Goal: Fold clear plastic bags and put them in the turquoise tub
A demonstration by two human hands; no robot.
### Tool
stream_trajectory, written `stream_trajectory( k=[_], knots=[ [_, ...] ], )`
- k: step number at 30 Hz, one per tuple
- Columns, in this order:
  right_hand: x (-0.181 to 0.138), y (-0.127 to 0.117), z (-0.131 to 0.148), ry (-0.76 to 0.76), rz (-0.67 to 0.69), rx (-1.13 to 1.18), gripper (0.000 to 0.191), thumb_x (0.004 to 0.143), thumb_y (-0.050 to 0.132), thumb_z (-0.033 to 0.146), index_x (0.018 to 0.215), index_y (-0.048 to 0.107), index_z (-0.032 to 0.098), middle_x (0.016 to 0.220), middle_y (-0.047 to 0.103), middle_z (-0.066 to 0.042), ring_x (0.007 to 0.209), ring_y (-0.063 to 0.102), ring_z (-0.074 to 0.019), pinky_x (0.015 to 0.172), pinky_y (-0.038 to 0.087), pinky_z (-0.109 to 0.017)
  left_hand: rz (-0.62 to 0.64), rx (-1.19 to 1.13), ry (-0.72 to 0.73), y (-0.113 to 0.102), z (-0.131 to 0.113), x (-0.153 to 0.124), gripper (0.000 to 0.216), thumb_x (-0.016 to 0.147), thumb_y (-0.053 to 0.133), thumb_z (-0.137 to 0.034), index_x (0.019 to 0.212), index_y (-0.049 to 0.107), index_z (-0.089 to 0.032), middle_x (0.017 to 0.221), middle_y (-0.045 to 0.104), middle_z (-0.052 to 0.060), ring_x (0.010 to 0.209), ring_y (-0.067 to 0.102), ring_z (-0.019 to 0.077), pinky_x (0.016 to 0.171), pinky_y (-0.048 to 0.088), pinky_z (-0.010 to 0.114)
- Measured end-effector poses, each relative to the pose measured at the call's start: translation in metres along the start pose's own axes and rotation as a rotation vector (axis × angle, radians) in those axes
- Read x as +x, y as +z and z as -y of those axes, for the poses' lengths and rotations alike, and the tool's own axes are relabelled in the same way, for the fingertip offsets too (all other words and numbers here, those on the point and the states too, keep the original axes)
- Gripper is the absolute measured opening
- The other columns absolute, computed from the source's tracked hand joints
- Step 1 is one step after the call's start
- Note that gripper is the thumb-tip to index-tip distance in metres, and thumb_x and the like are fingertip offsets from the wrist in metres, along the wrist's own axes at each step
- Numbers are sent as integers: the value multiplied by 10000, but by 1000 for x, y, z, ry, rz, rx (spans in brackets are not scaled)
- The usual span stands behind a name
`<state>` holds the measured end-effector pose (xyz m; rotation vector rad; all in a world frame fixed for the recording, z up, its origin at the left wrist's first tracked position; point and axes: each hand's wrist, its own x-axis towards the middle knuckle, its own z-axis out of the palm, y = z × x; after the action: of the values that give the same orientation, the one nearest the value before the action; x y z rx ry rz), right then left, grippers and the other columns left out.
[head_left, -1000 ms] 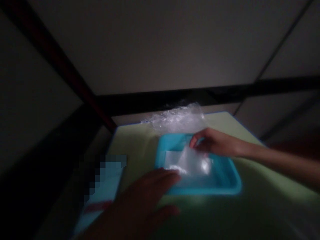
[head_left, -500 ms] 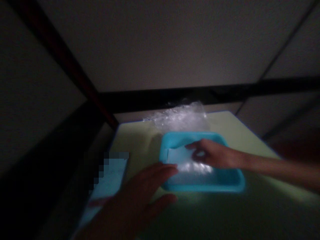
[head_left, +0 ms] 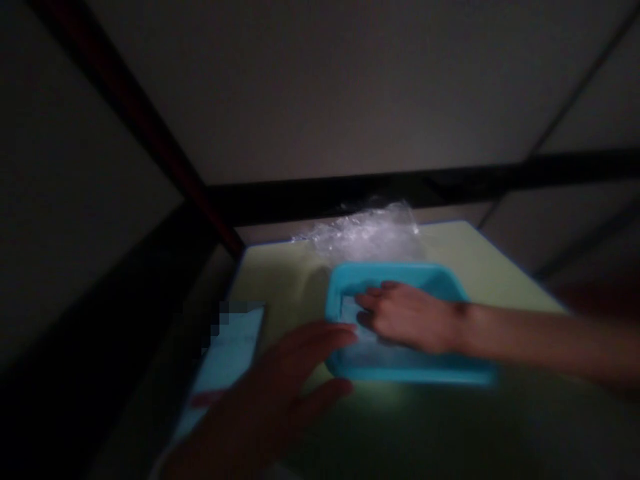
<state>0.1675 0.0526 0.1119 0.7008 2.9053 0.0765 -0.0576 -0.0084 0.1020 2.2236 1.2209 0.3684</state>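
A turquoise plastic tray [head_left: 415,377] rests on the pale green table. A pale, flat packet or sheet [head_left: 355,350] with a slightly shiny surface lies inside it; the dim, blurred picture does not show its kind. My right hand [head_left: 407,317] reaches into the tray from the right, its fingers bent down against the pale packet. The fingertips are partly hidden, so what they grip is unclear. My left hand [head_left: 295,373] is at the tray's left rim, thumb and fingers apart, holding nothing. Its fingertips overlap the tray's near-left corner.
Crumpled clear plastic film [head_left: 367,233] lies behind the tray at the table's far edge. A light blue printed sheet or booklet [head_left: 230,353] lies on the left side. The table [head_left: 273,280] stands against a wall [head_left: 350,100] with a dark band.
My right hand has moved slightly left and lower into the tray, its fingers curling over the pale packet. The packet's raised part now lies flatter. My left hand has barely moved.
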Motion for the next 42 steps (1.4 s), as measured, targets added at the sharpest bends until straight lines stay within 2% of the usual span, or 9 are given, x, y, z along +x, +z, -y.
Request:
stream_trajectory(
  k=[2,4,8,11,15,19,30,37,42],
  knots=[
    [4,6,-1,-32,20,26,196,856,440,85,879,632,116,876,645,-95,708,601,-207,561,397,-317,-15,-16,-3,-1,-1,1,409,874,489,-451,1261,502,-321,1340,523,16,1232,481,234,1029,399,414],
    [7,9,-2,2,42,56,199,844,434,74,864,628,114,836,660,-95,656,608,-195,509,356,-300,-12,-22,-15,-2,-3,3,403,872,484,-457,1247,516,-311,1334,529,23,1229,484,237,1028,398,423],
    [13,10,1,185,56,132,148,784,501,86,859,628,94,826,676,-120,654,624,-204,503,329,-288,5,-29,-21,-1,-3,4,389,883,470,-443,1245,513,-309,1337,526,19,1234,479,230,1029,395,422],
    [17,11,2,249,40,196,133,796,523,139,865,626,92,815,673,-127,693,629,-220,533,355,-288,-8,-25,-28,1,2,2,388,883,484,-435,1257,495,-333,1349,512,1,1245,469,224,1034,391,417],
    [23,13,-3,190,97,325,193,822,568,252,923,613,93,889,649,-131,797,620,-230,639,429,-301,-49,-51,9,4,8,3,390,878,484,-469,1242,510,-332,1320,540,-4,1220,497,224,1024,407,413],
    [25,14,-10,100,124,442,241,821,581,231,1006,586,77,959,623,-134,850,610,-231,724,463,-316,-89,-74,46,5,9,6,384,870,491,-484,1213,539,-318,1285,572,7,1186,530,224,1007,425,413],
    [36,23,-16,107,244,480,266,815,591,210,1038,611,65,1044,621,-163,977,582,-265,837,462,-355,-118,-99,66,5,10,6,363,861,513,-462,1195,558,-328,1252,600,11,1148,565,227,970,459,417],
    [41,25,-21,115,281,519,335,792,635,209,1085,610,49,1059,634,-151,944,602,-245,788,465,-306,-124,-105,64,6,12,6,366,853,525,-467,1197,557,-342,1263,591,6,1158,557,231,978,453,426],
    [35,8,-29,88,274,567,335,803,629,165,1119,598,61,997,662,-117,858,620,-191,724,462,-255,-122,-107,51,8,15,5,362,866,518,-451,1212,538,-344,1282,572,10,1182,532,226,993,438,424]
  ],
)
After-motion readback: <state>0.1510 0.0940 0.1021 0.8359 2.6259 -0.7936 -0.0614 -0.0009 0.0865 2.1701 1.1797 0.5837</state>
